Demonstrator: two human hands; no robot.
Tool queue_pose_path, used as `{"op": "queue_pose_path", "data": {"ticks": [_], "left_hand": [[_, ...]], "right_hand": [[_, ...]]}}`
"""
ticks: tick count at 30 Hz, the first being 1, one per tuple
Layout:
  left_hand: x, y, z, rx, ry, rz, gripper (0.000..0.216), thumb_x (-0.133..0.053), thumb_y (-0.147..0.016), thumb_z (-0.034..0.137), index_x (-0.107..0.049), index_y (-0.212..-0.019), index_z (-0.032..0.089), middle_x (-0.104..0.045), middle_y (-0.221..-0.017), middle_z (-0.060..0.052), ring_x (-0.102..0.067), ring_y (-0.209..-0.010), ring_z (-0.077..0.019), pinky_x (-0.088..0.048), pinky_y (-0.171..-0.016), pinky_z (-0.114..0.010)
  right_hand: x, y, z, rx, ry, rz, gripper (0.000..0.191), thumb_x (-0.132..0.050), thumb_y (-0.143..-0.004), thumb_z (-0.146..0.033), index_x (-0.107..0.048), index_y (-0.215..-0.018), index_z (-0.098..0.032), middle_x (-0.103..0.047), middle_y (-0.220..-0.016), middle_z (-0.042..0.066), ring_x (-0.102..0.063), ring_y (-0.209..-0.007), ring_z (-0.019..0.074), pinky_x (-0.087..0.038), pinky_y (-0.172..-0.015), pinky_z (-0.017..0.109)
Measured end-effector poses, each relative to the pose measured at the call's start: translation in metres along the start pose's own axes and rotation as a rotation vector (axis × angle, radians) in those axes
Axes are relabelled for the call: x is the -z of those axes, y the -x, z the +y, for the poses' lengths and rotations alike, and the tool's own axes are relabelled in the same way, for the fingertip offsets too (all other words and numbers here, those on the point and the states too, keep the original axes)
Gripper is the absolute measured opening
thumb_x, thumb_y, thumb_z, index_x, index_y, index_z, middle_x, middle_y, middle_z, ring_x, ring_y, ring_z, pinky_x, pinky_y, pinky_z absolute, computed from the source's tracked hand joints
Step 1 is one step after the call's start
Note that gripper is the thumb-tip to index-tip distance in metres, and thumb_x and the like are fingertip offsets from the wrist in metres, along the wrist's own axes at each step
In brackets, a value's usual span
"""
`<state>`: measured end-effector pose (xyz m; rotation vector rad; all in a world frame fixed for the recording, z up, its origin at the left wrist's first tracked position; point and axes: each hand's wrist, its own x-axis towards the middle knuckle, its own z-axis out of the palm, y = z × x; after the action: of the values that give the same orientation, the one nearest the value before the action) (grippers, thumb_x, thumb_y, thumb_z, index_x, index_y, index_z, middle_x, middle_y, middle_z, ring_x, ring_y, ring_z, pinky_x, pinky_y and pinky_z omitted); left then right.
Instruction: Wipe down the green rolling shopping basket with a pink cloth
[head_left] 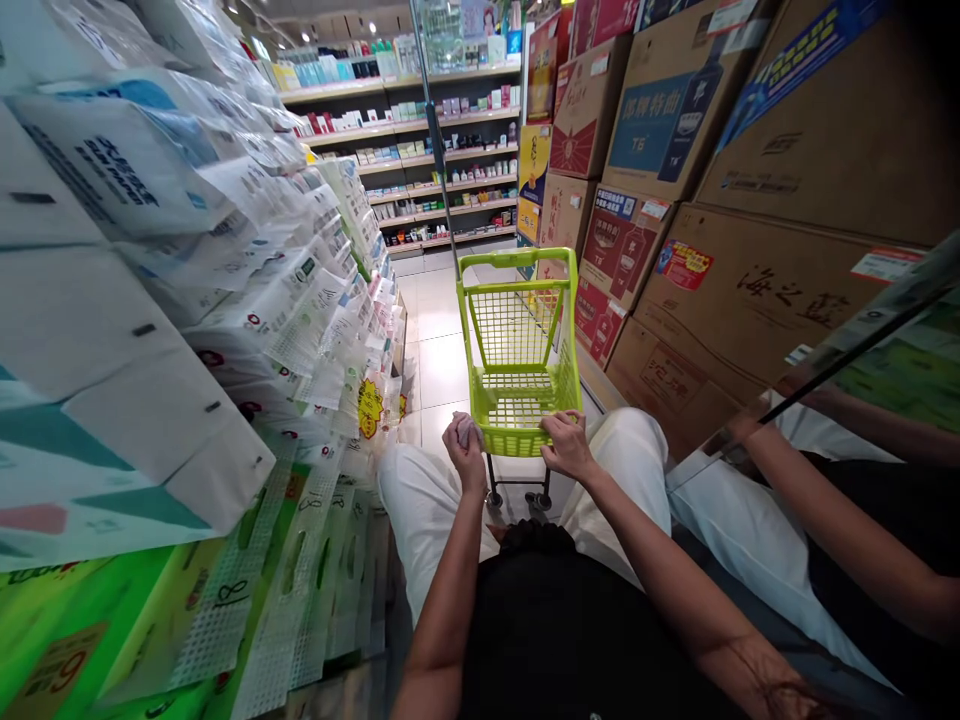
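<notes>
In front of my knees stands a small lime-green shopping cart with a grid basket; its handle is at the far end. No goods show inside the basket. My right hand is closed around the basket's near rim, at the right corner. At the near left corner, my left hand is closed on a pale crumpled tissue or cloth. That hand is against the cart's edge; whether it also grips the rim I cannot tell. Below the basket, dark legs and small wheels show between my feet.
Packs of tissue paper are piled high on the left, green packs below. Liquor cartons are stacked on the right, beside a reflective panel. A tiled aisle leads to shelves of small goods, past a thin upright pole.
</notes>
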<state>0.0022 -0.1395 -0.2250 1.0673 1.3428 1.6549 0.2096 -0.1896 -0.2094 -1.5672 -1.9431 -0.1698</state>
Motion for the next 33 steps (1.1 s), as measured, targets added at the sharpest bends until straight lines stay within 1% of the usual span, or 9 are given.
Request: {"op": "queue_pose_path", "data": {"ticks": [4,11,14,17,19,21,25,29,33], "left_hand": [[0.006,-0.018,0.021,-0.275,-0.341,-0.152,0.023,-0.061,-0.092,0.024,-0.071,-0.112,0.024,-0.058,-0.124,-0.012,-0.055,-0.126,-0.0241,-0.041,-0.117,-0.038],[-0.036,-0.083,0.073,-0.211,-0.751,-0.347,0.027,-0.056,-0.089,0.012,-0.074,-0.107,0.022,-0.061,-0.113,-0.013,-0.053,-0.121,-0.0297,-0.043,-0.109,-0.044],[-0.038,-0.068,0.081,-0.225,-0.859,-0.405,0.032,-0.054,-0.087,0.007,-0.073,-0.108,0.023,-0.058,-0.119,-0.014,-0.049,-0.123,-0.0307,-0.043,-0.107,-0.045],[-0.023,-0.024,0.073,-0.289,-0.964,-0.425,0.037,-0.054,-0.081,0.002,-0.073,-0.105,0.022,-0.051,-0.133,-0.017,-0.047,-0.120,-0.0320,-0.044,-0.103,-0.046],[-0.014,0.000,0.066,-0.352,-1.005,-0.407,0.039,-0.054,-0.079,0.001,-0.073,-0.104,0.024,-0.046,-0.140,-0.016,-0.046,-0.118,-0.0333,-0.044,-0.101,-0.047],[-0.015,0.006,0.062,-0.360,-1.014,-0.412,0.038,-0.057,-0.075,0.001,-0.072,-0.103,0.023,-0.045,-0.140,-0.017,-0.044,-0.118,-0.0347,-0.045,-0.098,-0.048],[-0.047,-0.043,0.071,-0.230,-0.933,-0.419,0.024,-0.063,-0.070,0.004,-0.069,-0.090,0.018,-0.048,-0.130,-0.020,-0.045,-0.114,-0.0378,-0.049,-0.089,-0.050],[-0.075,-0.093,0.088,-0.152,-0.869,-0.386,0.016,-0.066,-0.069,0.005,-0.062,-0.080,0.017,-0.050,-0.123,-0.021,-0.045,-0.118,-0.0394,-0.046,-0.095,-0.055],[-0.058,-0.072,0.081,-0.190,-0.857,-0.405,0.024,-0.066,-0.066,0.002,-0.061,-0.082,0.019,-0.053,-0.111,-0.016,-0.045,-0.119,-0.0369,-0.043,-0.100,-0.055]], "right_hand": [[0.003,0.006,0.000,0.004,-0.026,0.021,0.026,-0.053,-0.064,-0.013,-0.054,-0.088,-0.023,-0.069,-0.085,0.003,-0.057,-0.092,0.0245,-0.028,-0.101,0.041],[0.010,0.010,0.008,0.018,-0.019,0.005,0.025,-0.053,-0.063,-0.015,-0.054,-0.087,-0.023,-0.068,-0.084,0.002,-0.057,-0.092,0.0239,-0.028,-0.099,0.040],[0.010,0.011,0.011,0.011,-0.021,0.017,0.026,-0.053,-0.062,-0.014,-0.053,-0.085,-0.023,-0.067,-0.083,0.001,-0.056,-0.091,0.0233,-0.028,-0.099,0.040],[0.008,0.013,0.013,0.005,-0.035,0.041,0.026,-0.052,-0.061,-0.013,-0.052,-0.085,-0.023,-0.066,-0.082,0.001,-0.056,-0.091,0.0228,-0.028,-0.099,0.040],[0.008,0.014,0.014,0.000,-0.040,0.040,0.027,-0.053,-0.060,-0.013,-0.053,-0.085,-0.023,-0.067,-0.083,0.001,-0.056,-0.092,0.0230,-0.027,-0.099,0.040],[0.009,0.016,0.014,-0.007,-0.044,0.036,0.027,-0.053,-0.060,-0.013,-0.053,-0.085,-0.023,-0.067,-0.083,0.001,-0.056,-0.092,0.0232,-0.027,-0.100,0.040],[0.009,0.016,0.013,-0.008,-0.051,0.045,0.026,-0.052,-0.060,-0.013,-0.053,-0.084,-0.023,-0.067,-0.082,0.001,-0.055,-0.091,0.0230,-0.028,-0.098,0.040],[0.006,0.011,0.009,-0.004,-0.045,0.059,0.026,-0.053,-0.061,-0.013,-0.051,-0.085,-0.023,-0.066,-0.081,0.001,-0.056,-0.090,0.0231,-0.029,-0.097,0.039],[0.003,0.008,0.007,0.002,-0.005,0.068,0.028,-0.053,-0.059,-0.012,-0.052,-0.085,-0.023,-0.066,-0.082,0.001,-0.056,-0.090,0.0232,-0.029,-0.096,0.039]]}}
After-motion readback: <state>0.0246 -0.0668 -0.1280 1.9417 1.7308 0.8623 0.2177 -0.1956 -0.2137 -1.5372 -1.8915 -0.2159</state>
